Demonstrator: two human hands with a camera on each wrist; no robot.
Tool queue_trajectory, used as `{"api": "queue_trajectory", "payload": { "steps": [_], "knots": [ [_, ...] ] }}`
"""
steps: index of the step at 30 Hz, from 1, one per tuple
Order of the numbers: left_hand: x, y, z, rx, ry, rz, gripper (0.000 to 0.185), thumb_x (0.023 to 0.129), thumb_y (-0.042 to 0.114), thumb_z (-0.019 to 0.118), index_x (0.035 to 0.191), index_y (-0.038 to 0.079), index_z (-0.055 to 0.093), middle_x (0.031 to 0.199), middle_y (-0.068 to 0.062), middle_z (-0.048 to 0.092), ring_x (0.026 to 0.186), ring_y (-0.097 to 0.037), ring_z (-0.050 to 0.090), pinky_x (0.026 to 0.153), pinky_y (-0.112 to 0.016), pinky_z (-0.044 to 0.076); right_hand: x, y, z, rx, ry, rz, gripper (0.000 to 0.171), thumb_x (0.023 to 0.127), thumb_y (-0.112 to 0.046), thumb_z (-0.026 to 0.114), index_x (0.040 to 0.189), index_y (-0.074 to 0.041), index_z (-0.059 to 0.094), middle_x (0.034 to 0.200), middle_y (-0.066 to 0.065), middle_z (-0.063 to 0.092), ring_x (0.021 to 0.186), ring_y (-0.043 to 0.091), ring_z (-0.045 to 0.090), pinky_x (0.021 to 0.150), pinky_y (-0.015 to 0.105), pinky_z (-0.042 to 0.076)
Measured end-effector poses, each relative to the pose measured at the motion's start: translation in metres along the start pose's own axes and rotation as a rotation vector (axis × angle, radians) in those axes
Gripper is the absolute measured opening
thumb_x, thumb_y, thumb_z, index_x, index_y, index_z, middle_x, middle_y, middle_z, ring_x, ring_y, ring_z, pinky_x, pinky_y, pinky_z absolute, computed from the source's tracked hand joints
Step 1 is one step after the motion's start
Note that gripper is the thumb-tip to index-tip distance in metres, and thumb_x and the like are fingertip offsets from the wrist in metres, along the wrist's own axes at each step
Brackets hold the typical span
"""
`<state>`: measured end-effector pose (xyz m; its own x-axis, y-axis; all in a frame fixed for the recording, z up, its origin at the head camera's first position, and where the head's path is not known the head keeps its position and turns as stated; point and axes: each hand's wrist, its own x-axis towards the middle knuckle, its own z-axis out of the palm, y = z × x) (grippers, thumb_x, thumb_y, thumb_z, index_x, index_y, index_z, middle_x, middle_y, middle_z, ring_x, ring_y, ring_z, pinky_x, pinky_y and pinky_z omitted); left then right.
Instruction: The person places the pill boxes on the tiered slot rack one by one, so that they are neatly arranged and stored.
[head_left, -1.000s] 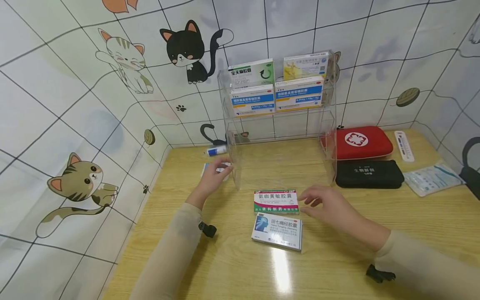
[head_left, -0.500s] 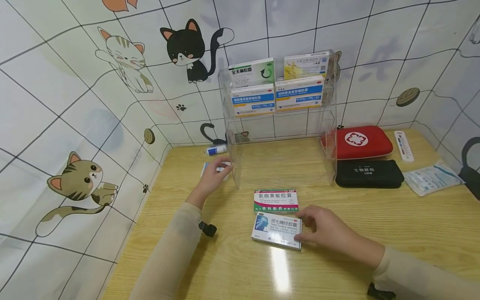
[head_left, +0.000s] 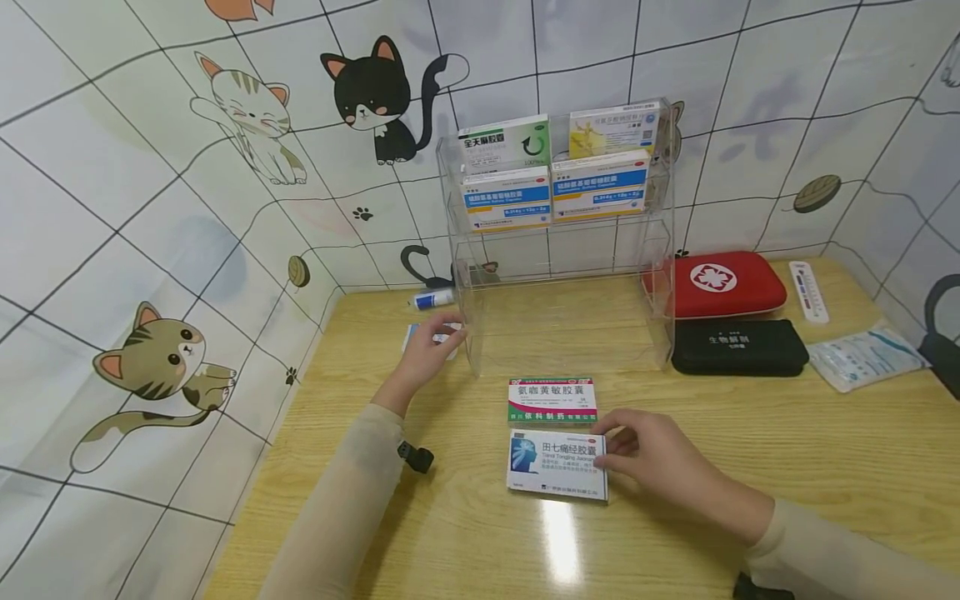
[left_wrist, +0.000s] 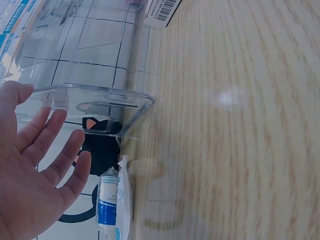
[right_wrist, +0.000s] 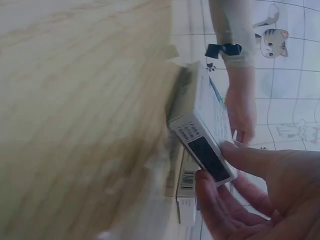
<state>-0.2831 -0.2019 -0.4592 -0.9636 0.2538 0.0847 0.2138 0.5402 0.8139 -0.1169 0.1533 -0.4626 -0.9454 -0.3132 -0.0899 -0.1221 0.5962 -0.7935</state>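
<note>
In the head view my right hand (head_left: 648, 450) pinches the right end of a white medicine box (head_left: 555, 467) with a blue head picture. The right wrist view has the thumb on the printed face of this medicine box (right_wrist: 202, 127) and fingers at its end; the box is tilted, its near edge raised. Just beyond it lies a green, white and red medicine box (head_left: 552, 401). My left hand (head_left: 429, 357) rests by the left side of a clear acrylic rack (head_left: 465, 325). The left wrist view shows relaxed, spread fingers, the thumb at the edge of the rack (left_wrist: 100, 90).
The rack's upper tiers hold several medicine boxes (head_left: 507, 200). Right of it lie a red first-aid case (head_left: 731, 287), a black zip case (head_left: 738, 348), a thermometer card (head_left: 808, 292) and a plastic packet (head_left: 868, 358). A blue-and-white tube (head_left: 433, 300) lies behind my left hand.
My right hand has moved from beside the green box down to the white medicine box and gripped it. That box has tilted up and turned straighter. My left hand has stayed put.
</note>
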Motion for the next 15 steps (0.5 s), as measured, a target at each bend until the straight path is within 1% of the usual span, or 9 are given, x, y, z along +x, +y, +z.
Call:
{"api": "queue_trajectory", "payload": {
  "steps": [4, 7, 10, 13, 15],
  "knots": [
    [0.001, 0.0, 0.0, -0.002, 0.004, 0.003, 0.04, 0.105, 0.033, 0.061, 0.137, 0.01, 0.061, 0.144, -0.01, 0.061, 0.125, -0.033, 0.062, 0.102, -0.056, 0.05, 0.001, -0.003, -0.007, 0.0, 0.079, -0.09, 0.021, 0.088, -0.014, 0.083, 0.107, -0.019, 0.077, 0.106, -0.001, 0.076, 0.088, 0.009, 0.071, 0.079, 0.026, 0.061],
    [0.002, 0.001, 0.0, -0.003, 0.008, 0.007, 0.04, 0.105, 0.034, 0.061, 0.137, 0.01, 0.061, 0.143, -0.01, 0.061, 0.124, -0.032, 0.062, 0.102, -0.055, 0.051, 0.007, -0.003, -0.012, -0.018, 0.154, -0.201, 0.023, 0.087, -0.008, 0.083, 0.106, -0.02, 0.077, 0.109, -0.003, 0.076, 0.09, 0.007, 0.072, 0.082, 0.03, 0.062],
    [0.002, 0.001, 0.001, 0.003, 0.008, 0.011, 0.042, 0.105, 0.033, 0.061, 0.138, 0.008, 0.061, 0.141, -0.011, 0.063, 0.123, -0.032, 0.063, 0.102, -0.055, 0.051, 0.017, -0.004, -0.019, -0.052, 0.225, -0.317, 0.025, 0.085, -0.005, 0.084, 0.105, -0.019, 0.078, 0.108, -0.003, 0.076, 0.088, 0.007, 0.073, 0.082, 0.035, 0.063],
    [0.0, 0.0, 0.001, 0.01, 0.012, 0.017, 0.043, 0.105, 0.032, 0.062, 0.139, 0.005, 0.06, 0.141, -0.011, 0.063, 0.123, -0.033, 0.063, 0.101, -0.055, 0.052, 0.029, -0.01, -0.03, -0.092, 0.274, -0.377, 0.025, 0.084, -0.005, 0.085, 0.104, -0.018, 0.078, 0.108, -0.003, 0.077, 0.087, 0.008, 0.074, 0.083, 0.039, 0.063],
    [-0.001, -0.002, 0.001, 0.013, 0.014, 0.021, 0.043, 0.105, 0.031, 0.061, 0.139, 0.005, 0.06, 0.142, -0.011, 0.062, 0.123, -0.033, 0.063, 0.101, -0.055, 0.052, 0.037, -0.017, -0.038, -0.117, 0.304, -0.377, 0.024, 0.085, -0.007, 0.085, 0.105, -0.019, 0.078, 0.109, -0.001, 0.077, 0.089, 0.011, 0.076, 0.085, 0.043, 0.062]
  ]
}}
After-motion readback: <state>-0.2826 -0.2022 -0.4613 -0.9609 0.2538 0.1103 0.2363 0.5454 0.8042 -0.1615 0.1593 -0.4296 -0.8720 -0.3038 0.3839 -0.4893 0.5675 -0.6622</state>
